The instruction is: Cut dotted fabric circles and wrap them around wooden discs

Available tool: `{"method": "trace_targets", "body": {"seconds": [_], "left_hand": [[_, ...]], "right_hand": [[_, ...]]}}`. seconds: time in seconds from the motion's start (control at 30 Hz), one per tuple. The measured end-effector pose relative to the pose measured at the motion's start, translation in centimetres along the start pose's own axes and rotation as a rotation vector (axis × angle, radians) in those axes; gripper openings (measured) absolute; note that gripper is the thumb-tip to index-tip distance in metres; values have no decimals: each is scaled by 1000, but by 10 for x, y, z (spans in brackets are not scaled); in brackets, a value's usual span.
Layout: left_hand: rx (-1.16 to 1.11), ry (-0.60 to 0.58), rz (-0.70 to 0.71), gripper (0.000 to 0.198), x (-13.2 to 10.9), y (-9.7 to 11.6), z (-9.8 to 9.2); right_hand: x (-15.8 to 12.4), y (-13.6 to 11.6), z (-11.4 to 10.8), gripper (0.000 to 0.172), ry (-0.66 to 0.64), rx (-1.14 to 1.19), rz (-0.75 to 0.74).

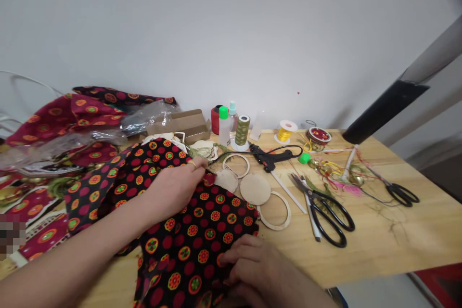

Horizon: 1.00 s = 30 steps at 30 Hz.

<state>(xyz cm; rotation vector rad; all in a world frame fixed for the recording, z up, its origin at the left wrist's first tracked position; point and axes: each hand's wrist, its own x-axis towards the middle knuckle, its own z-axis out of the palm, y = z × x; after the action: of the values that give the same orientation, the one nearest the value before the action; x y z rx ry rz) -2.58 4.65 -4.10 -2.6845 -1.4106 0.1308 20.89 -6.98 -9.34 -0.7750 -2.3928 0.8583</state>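
A black printed fabric (202, 236) with red dots and orange-and-green flower circles spreads over the near left of the table. My left hand (176, 190), a ring on one finger, pinches the cloth near its upper edge. Lower down, my right hand (249, 262) curls its fingers on the right side of the same cloth; its fingertips are partly hidden. Just beyond the fabric edge lie round wooden discs (255, 189) and wooden rings (285, 211). A black glue gun (272, 158) with a white glue stick (288, 192) rests behind them.
Black-handled scissors (327, 214) lie to the right, with smaller scissors (400, 193) farther over. Thread spools (242, 131), a yellow spool (287, 132) and a green-capped bottle (224, 127) stand by the wall. Maroon fabric (65, 118) and plastic wrap crowd the left. A dark post (386, 113) rises at right.
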Motion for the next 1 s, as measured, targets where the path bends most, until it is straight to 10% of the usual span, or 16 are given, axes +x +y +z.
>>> {"method": "trace_targets", "body": {"seconds": [0.4,0.6,0.8,1.0], "left_hand": [[-94,263,-777,47,-25,-43,-22],[-160,594,-424,41,-19,-30,-26],[-314,214,358,45,-16,23,9],[-160,182,107,25,-35,31,30]], "right_hand": [[14,-15,-5,9,-105,60,68],[10,-12,1,9,-55,104,58],[6,-4,9,11,-12,134,18],[0,1,11,10,46,182,20]]}}
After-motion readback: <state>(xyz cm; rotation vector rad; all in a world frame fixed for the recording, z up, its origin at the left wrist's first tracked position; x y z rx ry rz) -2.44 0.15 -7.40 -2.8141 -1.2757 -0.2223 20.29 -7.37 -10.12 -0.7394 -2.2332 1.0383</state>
